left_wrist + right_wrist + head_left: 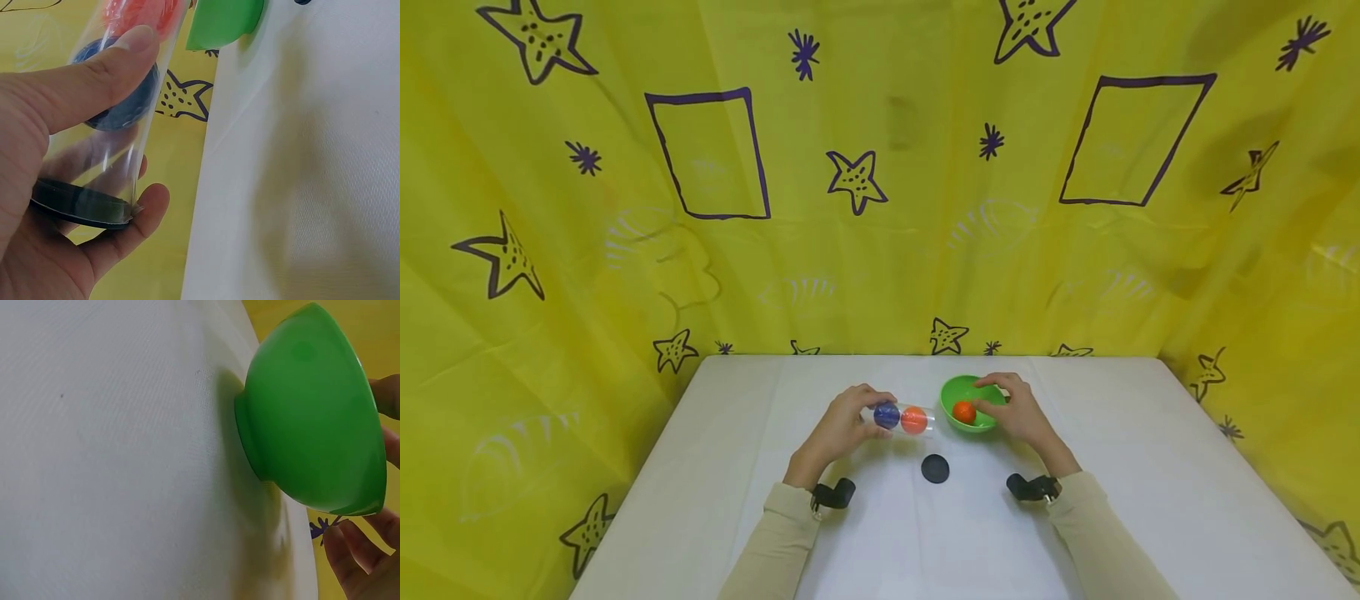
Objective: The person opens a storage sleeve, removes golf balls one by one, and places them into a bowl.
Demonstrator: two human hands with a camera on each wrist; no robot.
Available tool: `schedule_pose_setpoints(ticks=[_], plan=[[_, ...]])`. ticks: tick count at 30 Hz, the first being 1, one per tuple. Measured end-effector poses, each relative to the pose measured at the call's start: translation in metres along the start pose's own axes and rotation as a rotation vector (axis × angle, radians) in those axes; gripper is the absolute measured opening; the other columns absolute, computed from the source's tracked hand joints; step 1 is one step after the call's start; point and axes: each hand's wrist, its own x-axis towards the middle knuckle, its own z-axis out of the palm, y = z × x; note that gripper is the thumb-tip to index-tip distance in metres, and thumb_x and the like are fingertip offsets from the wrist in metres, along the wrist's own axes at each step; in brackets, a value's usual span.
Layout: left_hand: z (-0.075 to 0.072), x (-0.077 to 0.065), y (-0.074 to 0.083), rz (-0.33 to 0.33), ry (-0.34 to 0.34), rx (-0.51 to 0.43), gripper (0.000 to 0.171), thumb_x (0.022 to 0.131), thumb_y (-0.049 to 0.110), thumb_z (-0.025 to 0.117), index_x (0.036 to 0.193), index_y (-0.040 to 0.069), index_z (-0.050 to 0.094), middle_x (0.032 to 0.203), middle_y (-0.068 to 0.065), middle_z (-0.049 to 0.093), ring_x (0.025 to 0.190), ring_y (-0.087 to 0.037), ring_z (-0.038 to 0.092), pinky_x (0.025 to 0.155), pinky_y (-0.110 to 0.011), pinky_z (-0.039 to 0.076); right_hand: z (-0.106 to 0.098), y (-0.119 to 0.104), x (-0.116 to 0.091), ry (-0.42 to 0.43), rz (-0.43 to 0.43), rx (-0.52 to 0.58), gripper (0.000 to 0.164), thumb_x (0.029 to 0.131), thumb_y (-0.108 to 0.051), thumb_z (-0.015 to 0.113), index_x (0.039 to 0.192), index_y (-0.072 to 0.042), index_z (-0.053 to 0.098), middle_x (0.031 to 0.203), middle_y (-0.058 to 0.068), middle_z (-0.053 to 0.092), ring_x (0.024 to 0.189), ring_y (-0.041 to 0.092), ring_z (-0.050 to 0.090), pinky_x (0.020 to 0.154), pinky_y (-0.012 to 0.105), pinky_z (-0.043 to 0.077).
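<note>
My left hand grips a clear plastic tube, which lies nearly level above the table in the head view. Inside the tube sit a dark blue ball and an orange-red ball. A black cap closes the end near my left palm; the other end points toward the green bowl. One orange ball rests in that bowl. Over the bowl's right rim reaches my right hand, thumb and forefinger spread apart, the thumb tip close beside the ball.
On the table in front of the bowl lies a black round lid. The white-covered table meets a yellow curtain with drawn stars at its back and sides. Each wrist wears a small black camera.
</note>
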Motion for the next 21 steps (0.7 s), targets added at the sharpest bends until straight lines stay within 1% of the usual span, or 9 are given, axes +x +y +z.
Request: schedule_pose_setpoints(ticks=[4,9,13,15,17,19,21], plan=[[0.001,0.0,0.0,-0.012,0.001,-0.007,0.045,0.084,0.018,0.085,0.126,0.023,0.071,0.11,0.003,0.066,0.102,-0.017,0.056,0.085,-0.032,0.048,-0.003,-0.001,-0.004,0.016,-0.011,0.012,0.033,0.095,-0.021,0.073,0.124,-0.004,0.068,0.141,0.024,0.053,0.137,0.043,0.042,0.105,0.061,0.045],[0.002,0.0,0.001,-0.001,0.0,-0.003,0.044,0.084,0.017,0.085,0.126,0.022,0.071,0.109,0.002,0.066,0.102,-0.018,0.056,0.086,-0.034,0.048,-0.006,-0.003,-0.011,0.041,-0.012,0.034,0.033,0.096,-0.018,0.072,0.124,-0.003,0.067,0.143,0.024,0.051,0.137,0.043,0.041,0.106,0.062,0.045],[0.002,0.001,0.001,0.019,0.001,0.006,0.044,0.083,0.019,0.085,0.125,0.02,0.072,0.108,0.002,0.066,0.101,-0.018,0.057,0.086,-0.034,0.048,-0.009,-0.005,-0.017,0.082,-0.011,0.025,0.032,0.096,-0.017,0.071,0.125,-0.003,0.067,0.14,0.024,0.053,0.132,0.043,0.046,0.104,0.057,0.046],[0.002,0.001,0.0,0.03,0.0,0.01,0.044,0.083,0.018,0.085,0.125,0.019,0.072,0.108,0.001,0.067,0.1,-0.018,0.056,0.085,-0.034,0.047,-0.01,-0.009,-0.021,0.107,-0.006,0.013,0.031,0.097,-0.018,0.07,0.124,-0.002,0.067,0.136,0.023,0.055,0.127,0.043,0.049,0.1,0.051,0.047],[0.002,0.001,0.001,0.035,-0.002,0.011,0.044,0.083,0.018,0.085,0.125,0.018,0.072,0.108,0.001,0.067,0.099,-0.017,0.056,0.085,-0.034,0.047,-0.011,-0.014,-0.026,0.133,-0.003,-0.003,0.031,0.098,-0.019,0.069,0.124,-0.002,0.067,0.13,0.022,0.057,0.119,0.04,0.052,0.095,0.042,0.047],[0.002,0.001,0.001,0.035,-0.004,0.013,0.044,0.083,0.018,0.085,0.124,0.019,0.072,0.108,0.001,0.066,0.098,-0.017,0.055,0.085,-0.034,0.048,-0.01,-0.02,-0.031,0.156,-0.007,-0.007,0.029,0.098,-0.017,0.069,0.122,-0.001,0.068,0.123,0.021,0.06,0.108,0.034,0.054,0.088,0.032,0.046],[0.002,0.001,0.002,0.024,-0.006,0.012,0.043,0.083,0.019,0.086,0.123,0.021,0.072,0.108,0.002,0.066,0.099,-0.017,0.056,0.087,-0.034,0.048,-0.009,-0.027,-0.036,0.168,-0.008,0.006,0.026,0.097,-0.014,0.069,0.12,-0.001,0.068,0.114,0.018,0.061,0.097,0.027,0.054,0.08,0.025,0.045]])
